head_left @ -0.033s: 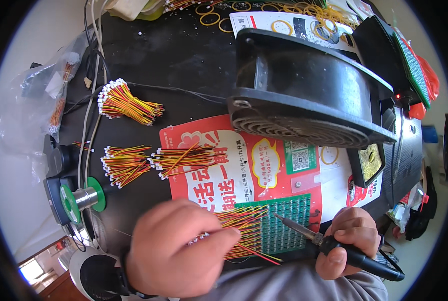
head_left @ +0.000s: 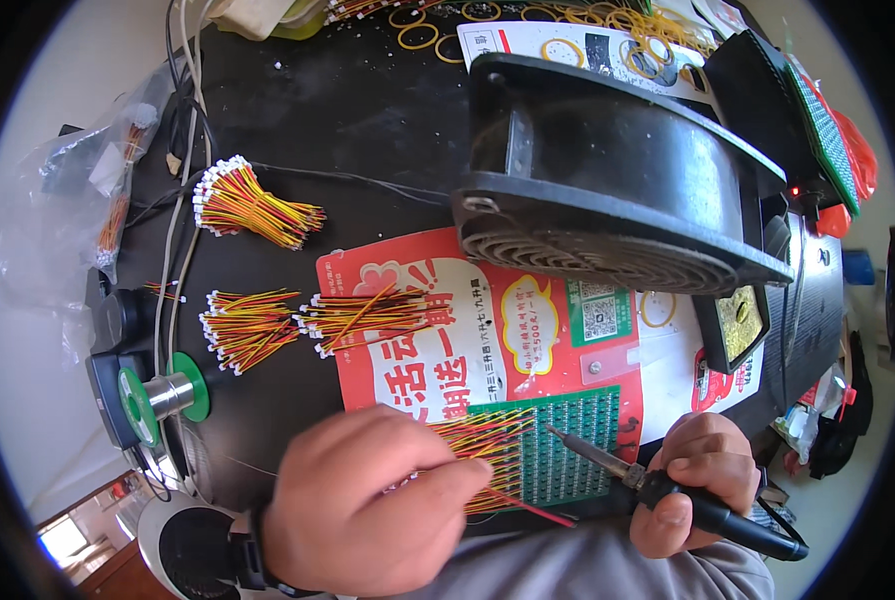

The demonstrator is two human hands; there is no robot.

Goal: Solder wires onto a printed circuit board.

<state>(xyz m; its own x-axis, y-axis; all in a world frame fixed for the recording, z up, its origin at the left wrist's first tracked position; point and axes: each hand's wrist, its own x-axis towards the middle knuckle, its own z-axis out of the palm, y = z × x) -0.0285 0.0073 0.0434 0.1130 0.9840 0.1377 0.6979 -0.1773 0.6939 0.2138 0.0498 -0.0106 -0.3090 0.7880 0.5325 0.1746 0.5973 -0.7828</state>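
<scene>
My left hand point(head_left: 372, 505) is closed in a pinch on a thin wire lead point(head_left: 539, 512), whose red end sticks out to the right past the fingertips. Beneath it lies a green circuit board point(head_left: 572, 450), with rows of red, yellow and black wire leads point(head_left: 487, 437) across its left part. My right hand point(head_left: 705, 475) is wrapped round the black handle of a soldering iron point(head_left: 732, 522). The iron's metal tip points left over the board, close to the ends of the wires; whether it touches cannot be told. My left hand hides the wires' connector ends.
A black fan point(head_left: 617, 180) stands beyond the board, beside a tip-cleaning sponge tray point(head_left: 739, 325). Bundles of wire leads point(head_left: 257, 205) lie at left, near a green solder spool point(head_left: 170, 395) and cables. Rubber bands point(head_left: 627, 30) lie at the far edge. A red printed sheet point(head_left: 367, 270) lies underneath.
My left hand has shifted slightly to the right and down, and the wire lead's end with it. My right hand and the soldering iron look unmoved.
</scene>
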